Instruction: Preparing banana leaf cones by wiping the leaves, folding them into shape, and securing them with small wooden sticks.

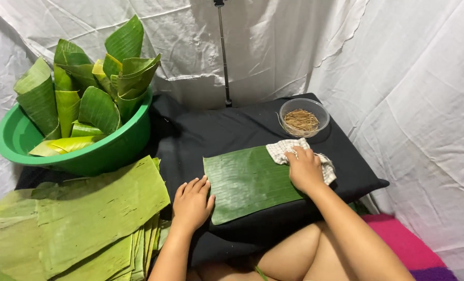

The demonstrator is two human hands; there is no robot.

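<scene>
Banana leaf piece (245, 182) lies flat on black cloth-covered board (216, 130). Left hand (192, 204), open and flat, pins its edge; right hand (305, 169) presses checked cloth (280, 151) onto it, fingers curled over cloth.

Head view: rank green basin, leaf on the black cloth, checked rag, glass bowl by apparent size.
1. Green basin
2. Leaf
3. and 4. Checked rag and glass bowl: about alike; the right hand hides part of the rag.
</scene>
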